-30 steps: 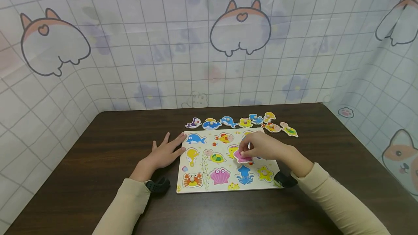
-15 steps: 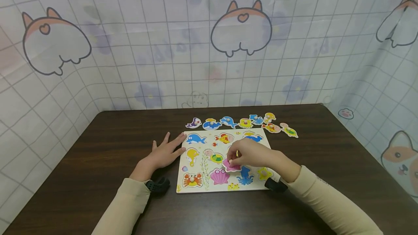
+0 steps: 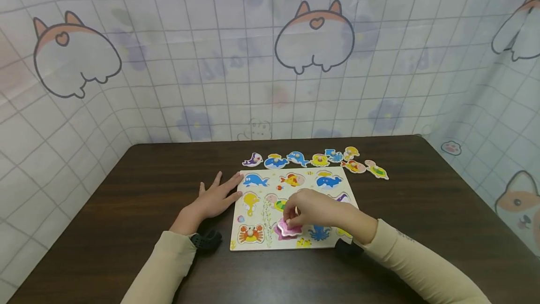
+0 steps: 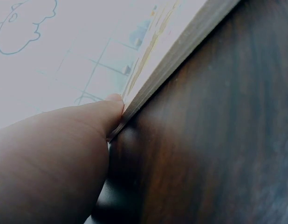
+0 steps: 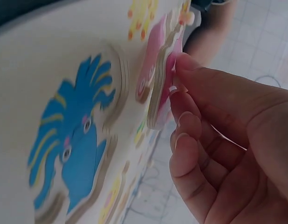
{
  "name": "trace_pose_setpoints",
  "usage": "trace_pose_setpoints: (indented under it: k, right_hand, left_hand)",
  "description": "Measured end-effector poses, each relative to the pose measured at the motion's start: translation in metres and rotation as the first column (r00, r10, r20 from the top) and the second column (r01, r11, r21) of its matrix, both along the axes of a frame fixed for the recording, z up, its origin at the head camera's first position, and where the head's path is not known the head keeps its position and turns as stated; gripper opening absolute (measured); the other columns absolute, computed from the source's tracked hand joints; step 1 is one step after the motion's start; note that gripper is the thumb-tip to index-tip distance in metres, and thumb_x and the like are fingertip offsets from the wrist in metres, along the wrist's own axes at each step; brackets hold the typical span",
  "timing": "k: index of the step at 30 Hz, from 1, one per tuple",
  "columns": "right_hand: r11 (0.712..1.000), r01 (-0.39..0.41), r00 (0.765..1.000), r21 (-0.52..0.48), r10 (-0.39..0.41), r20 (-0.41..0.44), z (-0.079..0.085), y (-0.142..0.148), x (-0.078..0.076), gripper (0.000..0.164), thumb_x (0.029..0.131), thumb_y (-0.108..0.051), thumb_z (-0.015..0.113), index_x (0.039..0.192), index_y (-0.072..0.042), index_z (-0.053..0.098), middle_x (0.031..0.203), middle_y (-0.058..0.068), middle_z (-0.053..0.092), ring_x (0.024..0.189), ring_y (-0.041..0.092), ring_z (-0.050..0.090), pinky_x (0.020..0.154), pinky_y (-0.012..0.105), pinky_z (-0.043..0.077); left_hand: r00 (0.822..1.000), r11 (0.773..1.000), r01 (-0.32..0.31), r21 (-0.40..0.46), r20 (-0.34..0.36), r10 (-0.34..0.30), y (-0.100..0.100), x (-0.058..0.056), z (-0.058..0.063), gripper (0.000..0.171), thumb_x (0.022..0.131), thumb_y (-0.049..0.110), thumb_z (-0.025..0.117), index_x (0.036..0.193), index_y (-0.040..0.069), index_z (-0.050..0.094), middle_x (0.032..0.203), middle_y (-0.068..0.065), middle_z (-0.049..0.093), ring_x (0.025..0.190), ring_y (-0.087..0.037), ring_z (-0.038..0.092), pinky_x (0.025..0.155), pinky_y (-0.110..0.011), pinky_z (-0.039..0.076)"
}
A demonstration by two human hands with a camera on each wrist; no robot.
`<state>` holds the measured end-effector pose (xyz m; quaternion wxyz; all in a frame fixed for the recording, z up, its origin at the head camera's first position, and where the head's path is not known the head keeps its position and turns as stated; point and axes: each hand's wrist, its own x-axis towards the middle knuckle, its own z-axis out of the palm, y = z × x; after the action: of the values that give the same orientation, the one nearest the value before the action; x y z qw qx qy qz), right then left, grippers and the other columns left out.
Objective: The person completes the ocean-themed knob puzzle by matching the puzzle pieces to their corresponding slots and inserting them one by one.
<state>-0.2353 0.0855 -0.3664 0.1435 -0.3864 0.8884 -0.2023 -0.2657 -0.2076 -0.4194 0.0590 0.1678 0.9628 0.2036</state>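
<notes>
right hand pinched pink shell above its recess, near board's front edge; left hand splayed, left edge — placing step, we judged, calling for alignment.

No legible txt, nos. or brands

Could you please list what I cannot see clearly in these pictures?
Head: turtle slot, partly hidden by the right hand.
Head: shell slot, mostly covered by the pink piece.
Left wrist: the board, its pictures too slanted and blurred to recognise.
Right wrist: a yellow print, cut off by the bottom edge.
</notes>
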Motion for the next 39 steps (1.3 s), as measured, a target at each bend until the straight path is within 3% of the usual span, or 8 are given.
trace_pose_setpoints:
  k: [7,13,20,27,39]
  right_hand:
    - [0.999,-0.031,1.0,0.023,0.031,-0.001,-0.002,-0.009,0.006,0.004,0.081,-0.025,0.074,0.08,-0.023,0.071,0.064,-0.015,0.057,0.061,0.005,0.05,0.058,0.021,0.044]
    - [1.0,-0.009,1.0,0.022,0.01,-0.008,-0.002,-0.012,0.005,0.004,0.08,-0.025,0.074,0.079,-0.024,0.071,0.065,-0.016,0.056,0.063,0.005,0.05,0.06,0.021,0.044]
    - [0.999,-0.023,1.0,0.026,0.023,-0.007,-0.008,-0.013,0.012,0.005,0.08,-0.025,0.075,0.077,-0.024,0.071,0.064,-0.017,0.055,0.061,0.003,0.049,0.057,0.019,0.044]
    - [0.998,-0.004,0.999,0.062,0.006,-0.04,-0.003,-0.007,0.007,0.006,0.079,-0.024,0.075,0.076,-0.024,0.07,0.064,-0.017,0.054,0.06,0.003,0.048,0.057,0.02,0.043]
    - [0.998,-0.016,0.999,0.055,0.017,-0.033,-0.002,-0.009,0.01,0.005,0.079,-0.024,0.075,0.077,-0.023,0.071,0.064,-0.017,0.054,0.061,0.003,0.049,0.058,0.02,0.043]
  left_hand:
    - [1.0,1.0,-0.004,0.0,0.014,0.004,0.0,0.002,0.0,0.061,0.096,0.051,0.039,0.15,0.03,0.019,0.153,0.003,0.016,0.139,-0.036,-0.003,0.095,-0.071,-0.009]
    - [1.0,1.0,0.008,-0.016,0.009,-0.008,-0.001,-0.003,0.007,0.063,0.095,0.054,0.039,0.149,0.03,0.019,0.153,0.004,0.017,0.139,-0.036,-0.003,0.095,-0.071,-0.009]
    - [1.0,1.0,-0.022,-0.017,-0.005,0.022,-0.002,0.007,-0.004,0.06,0.095,0.053,0.041,0.148,0.031,0.024,0.153,0.006,0.018,0.139,-0.034,0.0,0.095,-0.071,-0.007]
    - [0.999,1.0,-0.016,0.018,-0.043,0.017,0.005,0.003,-0.002,0.059,0.095,0.052,0.041,0.148,0.03,0.026,0.152,0.006,0.02,0.139,-0.034,0.001,0.096,-0.071,-0.006]
    - [0.999,1.0,-0.025,-0.009,-0.029,0.025,0.002,0.004,-0.003,0.06,0.095,0.052,0.041,0.148,0.031,0.025,0.152,0.007,0.019,0.139,-0.034,0.002,0.096,-0.071,-0.005]
